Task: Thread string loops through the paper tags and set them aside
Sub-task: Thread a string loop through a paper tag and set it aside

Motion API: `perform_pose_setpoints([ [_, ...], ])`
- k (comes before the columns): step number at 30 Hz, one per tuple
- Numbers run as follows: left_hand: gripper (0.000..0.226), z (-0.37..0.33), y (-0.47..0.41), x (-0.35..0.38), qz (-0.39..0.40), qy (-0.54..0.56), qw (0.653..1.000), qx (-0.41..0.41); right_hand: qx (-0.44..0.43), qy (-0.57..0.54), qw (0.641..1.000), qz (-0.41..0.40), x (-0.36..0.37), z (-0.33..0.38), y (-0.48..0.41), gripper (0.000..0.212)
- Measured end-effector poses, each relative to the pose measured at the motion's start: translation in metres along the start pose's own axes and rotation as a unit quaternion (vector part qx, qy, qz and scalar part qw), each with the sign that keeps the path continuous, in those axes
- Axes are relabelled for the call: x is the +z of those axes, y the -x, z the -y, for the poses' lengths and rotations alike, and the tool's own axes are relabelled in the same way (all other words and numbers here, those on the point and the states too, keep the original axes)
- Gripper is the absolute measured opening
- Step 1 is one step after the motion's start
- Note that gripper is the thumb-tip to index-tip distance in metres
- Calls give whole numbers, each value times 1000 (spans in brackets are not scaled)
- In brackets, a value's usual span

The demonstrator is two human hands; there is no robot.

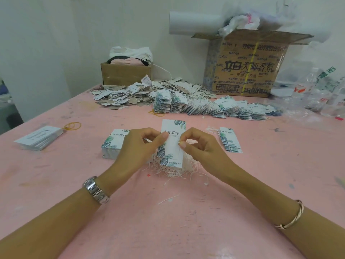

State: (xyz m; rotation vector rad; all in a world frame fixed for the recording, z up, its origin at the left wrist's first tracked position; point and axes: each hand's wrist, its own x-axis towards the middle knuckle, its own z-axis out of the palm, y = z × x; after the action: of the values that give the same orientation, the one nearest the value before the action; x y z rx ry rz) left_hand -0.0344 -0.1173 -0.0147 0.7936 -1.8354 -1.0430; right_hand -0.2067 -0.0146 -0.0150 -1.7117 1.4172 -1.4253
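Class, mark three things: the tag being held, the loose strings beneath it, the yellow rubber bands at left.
Held tag [172,146]: head view, white middle.
Loose strings [175,171]: head view, tangle below the tag.
Yellow rubber bands [72,126]: head view, centre of the loops.

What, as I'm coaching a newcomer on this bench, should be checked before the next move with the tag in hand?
1. Tag held, left hand gripping its left edge: ok.
2. Right hand pinching the tag's right edge: ok.
3. A loop already through the tag's hole: cannot tell, too small to see.
4. Loose strings lying under the hands: ok.
5. Tag stack beside the left hand: ok.
6. Threaded tags lying at right: ok.
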Motion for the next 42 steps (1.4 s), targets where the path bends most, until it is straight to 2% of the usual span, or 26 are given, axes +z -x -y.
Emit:
perform_pose_setpoints([
  [5, 12, 0, 4, 4, -13, 30, 999, -2, -6, -3, 1000, 7, 0, -2, 1, 6],
  [13, 22, -4, 8, 11, -14, 121, 991, -58, 1, -12, 1000, 3, 1, -1, 2, 11],
  [21, 26, -7, 10, 11, -19, 136, 988, -66, -11, -28, 1000, -1, -2, -1, 2, 8],
  [25, 21, -8, 11, 12, -13, 151, 985, -77, -19, -89, 992, -85, -7, 4, -3, 9],
  [28, 19, -9, 13, 13, 3, 152, 985, -82, 7, -64, 990, -123, -14, 3, -6, 8],
  [32, 9, -12, 16, 15, 31, 156, 985, -74, 29, -55, 993, -99, -14, 2, -7, 3],
  [37, 4, -15, 20, 17, 62, 148, 985, -64, 17, -67, 995, -78, -12, 6, -8, 25],
  [42, 5, -17, 21, 17, 71, 145, 985, -62, 22, -60, 996, -69, -13, 7, -7, 28],
])
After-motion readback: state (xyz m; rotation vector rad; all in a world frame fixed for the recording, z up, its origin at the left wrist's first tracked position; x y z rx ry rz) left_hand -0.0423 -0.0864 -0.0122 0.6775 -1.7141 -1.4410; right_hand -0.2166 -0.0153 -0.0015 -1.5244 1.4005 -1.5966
